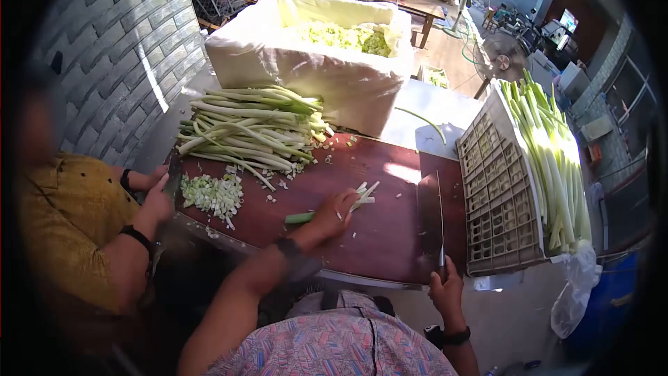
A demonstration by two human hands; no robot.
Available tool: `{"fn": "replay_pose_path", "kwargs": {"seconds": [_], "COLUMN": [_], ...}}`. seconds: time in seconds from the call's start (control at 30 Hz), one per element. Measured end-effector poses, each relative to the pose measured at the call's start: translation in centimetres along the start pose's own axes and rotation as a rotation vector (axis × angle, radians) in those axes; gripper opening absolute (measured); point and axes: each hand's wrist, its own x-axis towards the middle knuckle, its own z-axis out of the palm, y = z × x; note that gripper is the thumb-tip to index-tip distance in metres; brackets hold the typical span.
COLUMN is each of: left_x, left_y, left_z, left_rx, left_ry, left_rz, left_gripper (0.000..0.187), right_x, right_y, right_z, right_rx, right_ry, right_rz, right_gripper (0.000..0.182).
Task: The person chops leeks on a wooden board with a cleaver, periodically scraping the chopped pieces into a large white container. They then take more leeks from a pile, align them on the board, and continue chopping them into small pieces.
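Note:
My left hand (pixel 332 216) rests on a bunch of leek stalks (pixel 300 218) lying across the dark red cutting board (pixel 390 230), their white ends sticking out past my fingers. My right hand (pixel 447 290) grips the handle of a large cleaver (pixel 431 214), whose blade lies over the board to the right of the stalks. A pile of whole leeks (pixel 254 131) lies at the board's far left. Chopped leek pieces (pixel 212 195) sit at the near left.
A person in a yellow shirt (pixel 69 230) works at the left, hands by the chopped pile. A tilted plastic crate (pixel 497 195) with leeks (pixel 550 146) stands on the right. A white lined box (pixel 313 56) of chopped greens is behind.

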Motion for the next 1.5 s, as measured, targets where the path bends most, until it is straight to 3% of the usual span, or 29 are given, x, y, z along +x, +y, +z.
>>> {"fn": "replay_pose_path", "kwargs": {"seconds": [0.13, 0.2, 0.3, 0.43, 0.5, 0.57, 0.67, 0.8, 0.9, 0.97, 1.07, 1.2, 1.3, 1.37, 1.43, 1.5], "left_x": [0.5, 0.5, 1.3, -0.1, -0.1, -0.2, 0.7, 2.0, 1.4, 0.8, 0.6, 0.7, 0.5, 0.2, -0.7, -1.8], "left_y": [2.4, 3.5, 5.1, 5.4, 5.0, 5.3, 6.1, 6.0, 7.4, 8.3, 8.6, 8.7, 9.4, 9.3, 8.5, 6.7], "left_z": [1.5, 2.4, 3.7, 5.0, 4.6, 3.5, 3.4, 4.5, 6.0, 6.7, 8.0, 8.8, 8.2, 6.5, 4.2, 1.6], "left_rx": [0.002, -0.022, -0.077, 0.031, 0.104, 0.099, 0.095, 0.033, 0.106, 0.375, 0.347, 0.271, 0.299, 0.267, 0.271, 0.3], "left_ry": [-0.013, -0.044, -0.076, 0.098, 0.163, 0.007, 0.12, 0.107, 0.127, 0.104, 0.045, -0.053, -0.012, 0.076, 0.085, 0.102], "left_rz": [0.122, 0.141, 0.074, 0.009, 0.014, -0.268, -0.34, -0.407, -0.26, -0.053, -0.106, -0.092, -0.117, -0.08, -0.167, -0.223], "left_gripper": [0.046, 0.045, 0.043, 0.036, 0.03, 0.016, 0.01, 0.018, 0.032, 0.046, 0.051, 0.054, 0.054, 0.051, 0.045, 0.044], "right_x": [0.6, -0.1, -0.3, -0.7, -1.0, -1.2, -1.2, -0.5, -0.2, -0.3, -0.4, -0.3, 0.1, 0.4, 0.3, 0.8], "right_y": [-0.9, -3.1, -1.3, -0.1, -1.8, -1.9, -2.1, -1.7, -1.6, -1.2, -0.7, 0.2, 1.6, 3.3, 7.2, 7.7], "right_z": [-2.4, -4.5, -5.8, -5.8, -6.3, -6.1, -6.2, -6.4, -6.3, -6.0, -5.9, -5.9, -5.4, -4.8, -3.2, -2.9], "right_rx": [0.107, 0.102, 0.051, 0.065, -0.088, -0.085, -0.17, -0.178, -0.119, -0.075, -0.05, 0.027, 0.029, 0.076, 0.092, 0.162], "right_ry": [-0.031, -0.077, -0.117, -0.109, -0.116, -0.109, -0.155, -0.188, -0.197, -0.166, -0.194, -0.204, -0.22, -0.168, -0.247, -0.159], "right_rz": [-0.014, 0.089, 0.036, -0.015, -0.096, -0.136, -0.162, -0.163, -0.106, -0.046, 0.011, 0.019, 0.011, -0.036, 0.02, -0.046], "right_gripper": [0.054, 0.052, 0.052, 0.053, 0.054, 0.056, 0.057, 0.057, 0.057, 0.056, 0.058, 0.06, 0.062, 0.062, 0.061, 0.061]}}
